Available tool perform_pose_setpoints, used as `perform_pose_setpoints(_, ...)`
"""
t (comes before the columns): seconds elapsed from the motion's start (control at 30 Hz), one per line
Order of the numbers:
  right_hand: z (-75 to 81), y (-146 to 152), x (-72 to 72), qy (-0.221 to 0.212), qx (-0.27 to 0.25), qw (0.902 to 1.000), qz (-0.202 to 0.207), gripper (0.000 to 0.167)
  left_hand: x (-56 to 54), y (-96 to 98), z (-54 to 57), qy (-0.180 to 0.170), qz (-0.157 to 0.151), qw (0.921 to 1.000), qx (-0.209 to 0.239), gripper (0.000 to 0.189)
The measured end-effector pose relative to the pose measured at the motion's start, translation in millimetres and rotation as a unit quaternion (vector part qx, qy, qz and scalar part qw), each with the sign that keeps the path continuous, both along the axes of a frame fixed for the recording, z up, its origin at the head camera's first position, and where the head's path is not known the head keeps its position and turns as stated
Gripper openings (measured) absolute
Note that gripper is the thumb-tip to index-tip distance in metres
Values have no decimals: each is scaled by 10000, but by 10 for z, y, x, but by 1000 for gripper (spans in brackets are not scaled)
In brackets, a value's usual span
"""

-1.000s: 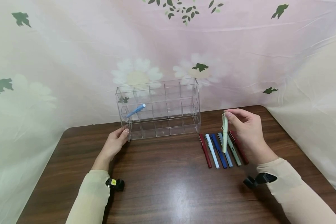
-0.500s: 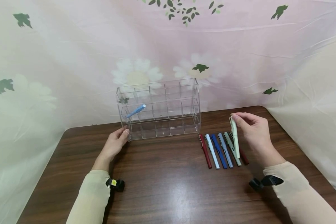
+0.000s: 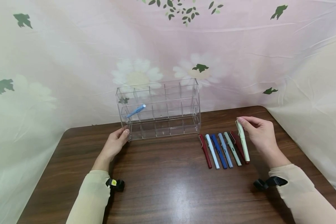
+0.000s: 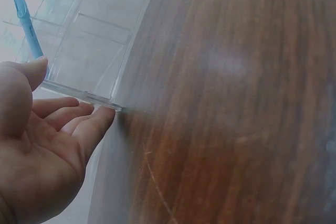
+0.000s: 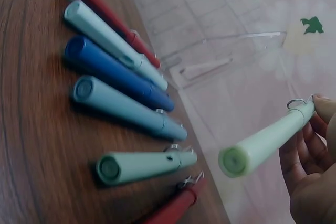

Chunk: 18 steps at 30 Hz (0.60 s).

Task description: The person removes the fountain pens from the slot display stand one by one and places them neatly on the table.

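Note:
At the right, my right hand (image 3: 259, 132) pinches a pale green pen (image 3: 243, 141) by its clip end. This pen slants downward beside the row, over part of a dark red pen (image 3: 236, 146). In the right wrist view, the pale green pen (image 5: 262, 142) points its round end at the camera, apart from the others. My left hand (image 3: 116, 141) holds the lower left corner of a clear acrylic pen organizer (image 3: 163, 132). A light blue pen (image 3: 135, 111) leans in its left part; the left wrist view shows this blue pen (image 4: 26, 22) above the thumb.
Several pens lie side by side right of the organizer: a dark red pen (image 3: 205, 152), a pale blue pen (image 3: 212, 151), a dark blue pen (image 3: 219, 151), a grey-blue pen (image 3: 225, 151) and a grey-green pen (image 3: 232, 149). Behind the wooden table (image 3: 168, 186) hangs a floral cloth (image 3: 86, 62).
My right hand has carried the pale green pen right and slightly down, from above the row to its right end, uncovering the grey-blue and grey-green pens. My left hand and the organizer stay put.

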State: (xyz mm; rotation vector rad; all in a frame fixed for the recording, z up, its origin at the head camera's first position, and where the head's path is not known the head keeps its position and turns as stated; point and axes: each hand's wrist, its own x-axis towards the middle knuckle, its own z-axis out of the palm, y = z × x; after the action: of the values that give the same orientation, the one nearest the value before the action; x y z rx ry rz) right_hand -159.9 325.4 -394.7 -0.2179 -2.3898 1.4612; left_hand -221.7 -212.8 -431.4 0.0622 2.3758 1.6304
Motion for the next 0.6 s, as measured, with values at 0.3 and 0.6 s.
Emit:
perform_pose_setpoints(0.3,-115,143,-5,-247,444,9987,68,51,10,-8,10,35,-46,10000,-54,71)
perform_pose_setpoints(0.6,-192,236,-50,-605,855,9943,193,50,-2,-3,3,27,-10,10000,36,71)
